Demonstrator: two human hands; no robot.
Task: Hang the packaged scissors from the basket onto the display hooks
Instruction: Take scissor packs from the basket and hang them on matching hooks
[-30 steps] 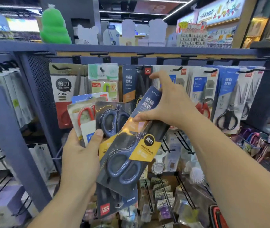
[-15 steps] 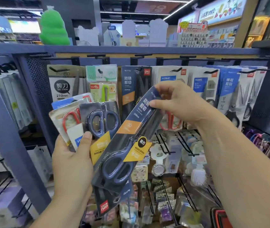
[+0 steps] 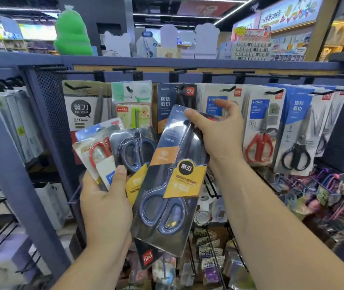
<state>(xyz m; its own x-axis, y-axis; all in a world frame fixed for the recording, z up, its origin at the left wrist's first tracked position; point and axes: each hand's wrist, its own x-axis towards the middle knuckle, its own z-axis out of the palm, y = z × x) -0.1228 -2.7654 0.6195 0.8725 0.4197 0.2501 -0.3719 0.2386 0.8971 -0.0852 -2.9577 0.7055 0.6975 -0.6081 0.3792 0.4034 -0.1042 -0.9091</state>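
**Two hands, a fan of scissor packs, and a row of hooks behind**

The left hand (image 3: 106, 204) is clenched around the lower ends of a fanned bundle of packaged scissors (image 3: 123, 151), its thumb pressed across the front of the cards. In that bundle a red-handled pair sits at the left, a dark blue-handled pair beside it, and a card with a red brand label pokes out below the hand, upside down.

The right hand (image 3: 217, 130) grasps the upper part of a single dark pack of scissors (image 3: 167, 185), thumb on the front near the top edge, fingers wrapped behind; the index finger is raised and touches nothing. This pack is held tilted, top leaning to the right, handles down, and it overlaps the right side of the left hand's bundle. It carries an orange band and a yellow label with a black badge, and its blue-grey handles show through the blister near the bottom.

Just behind the hands stands the blue display rack (image 3: 41, 114) with its perforated side panel. A row of black display hooks (image 3: 227, 88) runs along the top rail, each bearing hung packs: a grey card marked 210mm (image 3: 83, 109) at the left, a small green pack, a dark pack matching the one in the right hand (image 3: 171, 97), then white and blue cards with red-handled scissors (image 3: 260, 143) and black-handled scissors (image 3: 296, 151).

On top of the rack sits a green figure (image 3: 72, 32), with lit shop signs farther back.
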